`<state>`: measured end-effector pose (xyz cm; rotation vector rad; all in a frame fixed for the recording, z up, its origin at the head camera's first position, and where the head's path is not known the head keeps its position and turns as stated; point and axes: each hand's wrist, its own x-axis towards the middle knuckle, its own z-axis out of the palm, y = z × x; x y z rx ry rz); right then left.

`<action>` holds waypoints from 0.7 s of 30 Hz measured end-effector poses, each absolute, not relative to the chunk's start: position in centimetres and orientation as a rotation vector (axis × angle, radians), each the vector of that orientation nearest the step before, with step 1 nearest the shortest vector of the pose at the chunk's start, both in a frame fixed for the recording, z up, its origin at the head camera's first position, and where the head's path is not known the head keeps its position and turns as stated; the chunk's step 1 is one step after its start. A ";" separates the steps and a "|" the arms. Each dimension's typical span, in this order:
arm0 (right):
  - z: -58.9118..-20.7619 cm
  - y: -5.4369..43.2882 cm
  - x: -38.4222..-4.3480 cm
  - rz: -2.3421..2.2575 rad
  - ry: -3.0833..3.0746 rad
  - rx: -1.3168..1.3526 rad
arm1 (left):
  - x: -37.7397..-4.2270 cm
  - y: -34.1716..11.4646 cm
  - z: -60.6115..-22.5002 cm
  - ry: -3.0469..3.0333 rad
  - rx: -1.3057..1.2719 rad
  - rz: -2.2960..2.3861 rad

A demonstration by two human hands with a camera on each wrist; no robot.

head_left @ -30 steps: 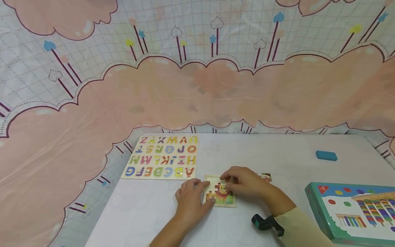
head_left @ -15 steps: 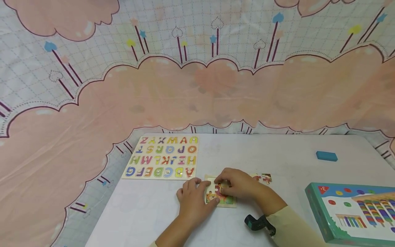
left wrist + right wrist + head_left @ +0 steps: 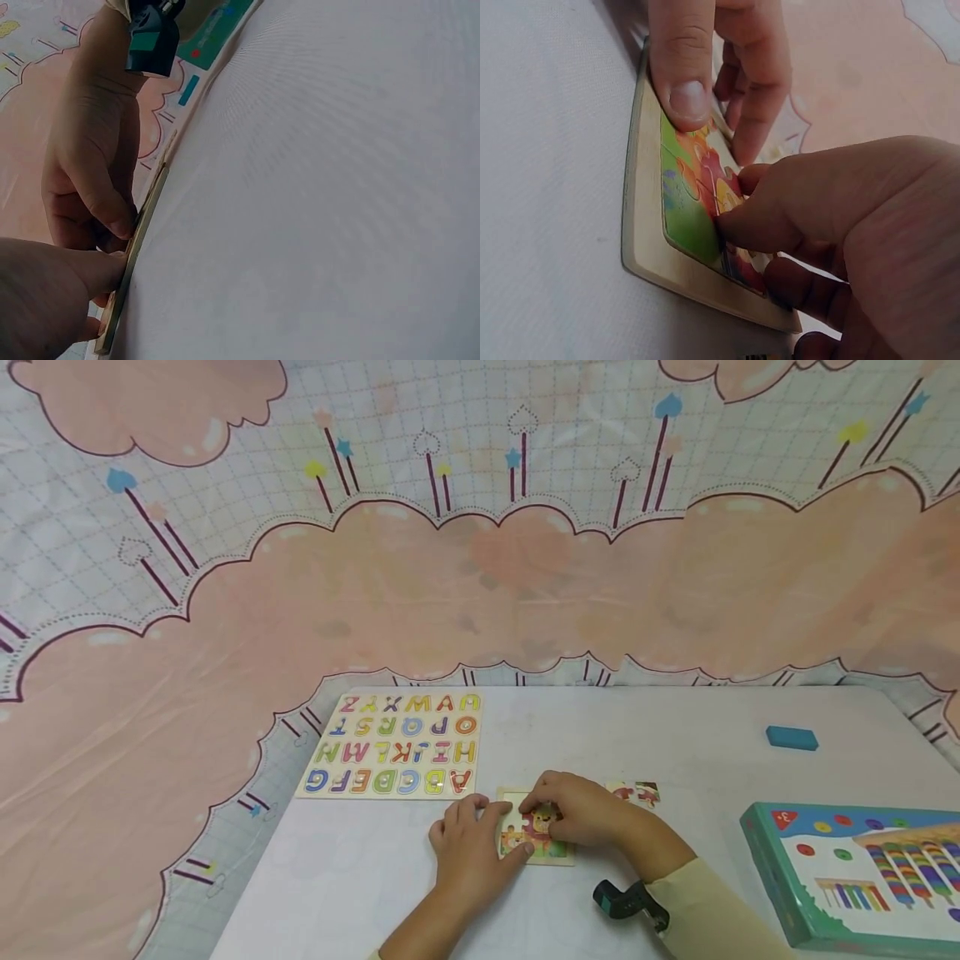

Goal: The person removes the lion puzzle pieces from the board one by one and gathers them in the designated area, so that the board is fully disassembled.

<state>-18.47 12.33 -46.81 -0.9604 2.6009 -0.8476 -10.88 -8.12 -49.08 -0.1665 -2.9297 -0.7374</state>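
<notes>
We see both hands at a small wooden puzzle [image 3: 645, 202], which lies flat on the near middle of the white desk [image 3: 352, 877]. Our left hand [image 3: 467, 852] is at its left side, fingers spread; the thumb presses straight down on the picture and the index finger reaches the left rim. Our right hand [image 3: 588, 810] comes in from the right with its fingers bent, and we pinch the bear-face piece [image 3: 543, 818] between thumb and index finger, within the frame. A black device [image 3: 630, 902] sits at the right wrist, by a pale sleeve [image 3: 708, 914]. Just right of the puzzle, beyond our forearm, we see two loose pieces [image 3: 647, 793] side by side. To the far left lies an alphabet board [image 3: 398, 752] with four rows of coloured letters. A blue block [image 3: 792, 738] lies far right, and nearer, at the right, is a teal-edged box [image 3: 847, 877] printed with coloured rings. A patterned cloth [image 3: 420, 593] hangs behind the desk.
</notes>
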 end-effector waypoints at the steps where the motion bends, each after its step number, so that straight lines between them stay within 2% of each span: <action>1: -46.8 12.3 -18.5 -0.850 2.597 -0.956 | -10.9 -8.1 -49.1 -2.930 -0.167 -0.733; 21: -46.6 12.2 -18.3 -0.842 2.613 -0.950 | -10.9 -8.0 -49.3 -2.935 -0.158 -0.696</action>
